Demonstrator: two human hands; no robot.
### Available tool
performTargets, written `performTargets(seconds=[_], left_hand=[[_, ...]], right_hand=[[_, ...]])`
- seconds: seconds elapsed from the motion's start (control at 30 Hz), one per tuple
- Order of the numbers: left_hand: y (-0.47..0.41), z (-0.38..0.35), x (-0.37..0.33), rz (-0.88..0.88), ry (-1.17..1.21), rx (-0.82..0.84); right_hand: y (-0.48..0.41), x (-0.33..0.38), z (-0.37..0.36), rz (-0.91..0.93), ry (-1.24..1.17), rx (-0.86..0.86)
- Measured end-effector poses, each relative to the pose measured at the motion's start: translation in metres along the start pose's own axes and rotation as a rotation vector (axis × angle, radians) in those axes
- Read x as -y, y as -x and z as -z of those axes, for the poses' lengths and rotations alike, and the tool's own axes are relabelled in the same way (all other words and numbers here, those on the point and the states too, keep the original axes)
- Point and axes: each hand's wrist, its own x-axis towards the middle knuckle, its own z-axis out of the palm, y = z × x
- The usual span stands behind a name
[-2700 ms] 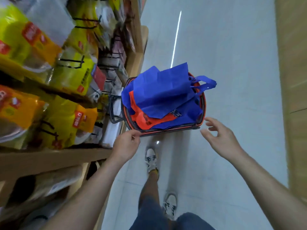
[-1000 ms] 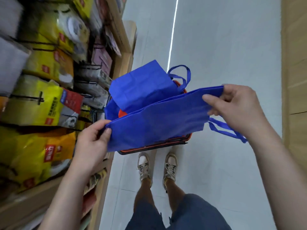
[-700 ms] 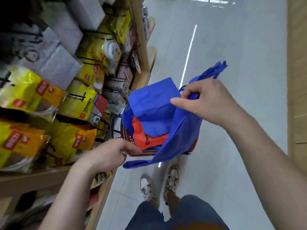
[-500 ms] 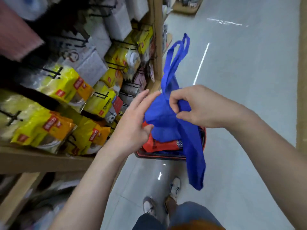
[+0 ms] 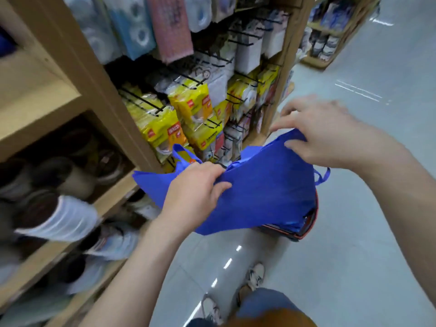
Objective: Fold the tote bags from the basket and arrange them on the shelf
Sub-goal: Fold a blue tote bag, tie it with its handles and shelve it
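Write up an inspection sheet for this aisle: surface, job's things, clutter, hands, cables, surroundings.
Surface: glossy grey floor; no table in view.
Job's things: blue tote bag is held spread in the air between both hands. The red-rimmed basket stands on the floor, mostly hidden behind the bag. The wooden shelf is to the left.
Clutter: yellow packets hang on black hooks. The goods on the lower shelves are too blurred to name.
Hands: left hand grips the bag's near edge. The right hand pinches its far upper edge.
Cables: nothing seen.
Surroundings: shop aisle, with another shelf unit further along.
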Motion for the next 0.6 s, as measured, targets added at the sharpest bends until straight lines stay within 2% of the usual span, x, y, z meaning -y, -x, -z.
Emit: performTargets(seconds=[0.17, 0.23, 0.33, 0.47, 0.6], left_hand=[[0.064, 0.056, 0.006, 0.060, -0.077, -0.189], [0.093, 0.076, 0.015, 0.125, -0.059, -0.270], [0.142, 0.100, 0.035, 0.274, -0.015, -0.482], [0.215, 0.125, 0.044, 0.426, -0.063, -0.760], [0.272, 0.140, 0.057, 0.724, -0.062, -0.773]], right_hand=[[0.004, 0.112, -0.006, 0.334, 0.055, -0.013], [-0.005, 0.138, -0.004, 0.410, -0.048, -0.081], [-0.022, 0.166, 0.007, 0.559, -0.210, -0.104], [-0.040, 0.208, 0.020, 0.808, -0.409, -0.031], [-0.050, 0.253, 0.035, 0.957, -0.572, 0.129]])
